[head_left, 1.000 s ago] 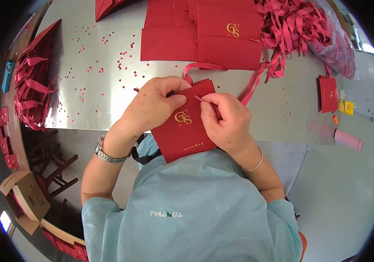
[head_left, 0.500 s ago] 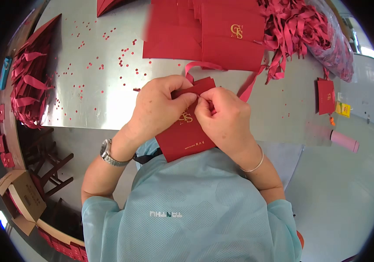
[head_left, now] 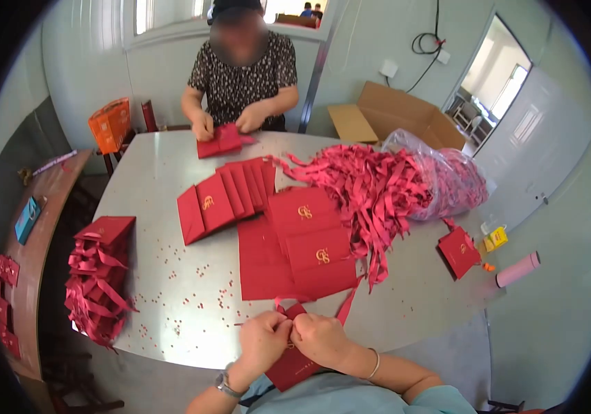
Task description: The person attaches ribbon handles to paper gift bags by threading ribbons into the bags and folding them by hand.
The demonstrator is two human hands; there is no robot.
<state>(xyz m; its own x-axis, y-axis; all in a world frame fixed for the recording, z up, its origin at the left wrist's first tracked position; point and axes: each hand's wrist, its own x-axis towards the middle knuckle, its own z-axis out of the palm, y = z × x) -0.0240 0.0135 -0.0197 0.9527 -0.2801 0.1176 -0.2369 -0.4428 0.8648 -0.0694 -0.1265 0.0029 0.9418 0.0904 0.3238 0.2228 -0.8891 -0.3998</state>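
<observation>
At the near edge of the metal table, a small red paper bag (head_left: 291, 367) with gold print is tilted between my hands. My left hand (head_left: 265, 339) pinches its top edge from the left. My right hand (head_left: 320, 339) is closed at the same top edge, its fingertips close to those of the left. A red ribbon (head_left: 348, 303) runs up and right from behind my right hand. What the fingertips pinch is too small to make out. Just beyond lie flat red bags (head_left: 264, 262) with gold logos.
A heap of red ribbons (head_left: 378, 200) spills from a clear plastic bag. Ribboned bags (head_left: 99, 276) stand at left, folded bags (head_left: 219, 200) mid-table. A pink bottle (head_left: 517, 270) is at right. Across the table (head_left: 192, 345), a co-worker's hands (head_left: 251, 117) hold a red bag.
The head view has tilted up, bringing the co-worker, the far side of the table and the cardboard box into sight. My hands stay close together at the bag's top edge.
</observation>
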